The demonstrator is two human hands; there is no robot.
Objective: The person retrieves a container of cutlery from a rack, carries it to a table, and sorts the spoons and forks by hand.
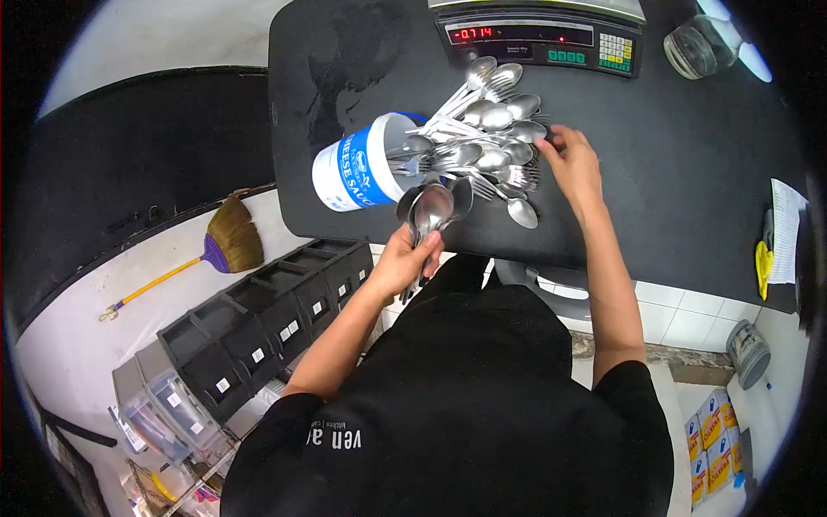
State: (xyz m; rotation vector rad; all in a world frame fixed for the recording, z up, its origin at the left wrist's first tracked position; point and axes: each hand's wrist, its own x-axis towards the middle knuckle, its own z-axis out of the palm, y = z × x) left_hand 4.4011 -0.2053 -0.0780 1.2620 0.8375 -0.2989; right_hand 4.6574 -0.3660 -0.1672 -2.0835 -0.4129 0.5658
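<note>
My left hand (405,263) is closed around the handles of several spoons (432,208), held with their bowls upward in front of the tub. A loose pile of metal spoons and forks (491,159) lies on the black table (672,172). At the pile's right side is my right hand (575,168), its thumb and fingers apart beside the bowl of a spoon (528,131); contact with it is unclear. A white and blue cheese sauce tub (351,171) lies on its side, its mouth facing the pile, with some cutlery handles reaching inside.
A digital scale (534,39) reading -0.714 stands behind the pile. To its right is a clear jar (699,47). Paper (784,233) and a yellow-handled item (764,269) are at the right edge. Black bins (267,319) and a broom (228,241) are at the left.
</note>
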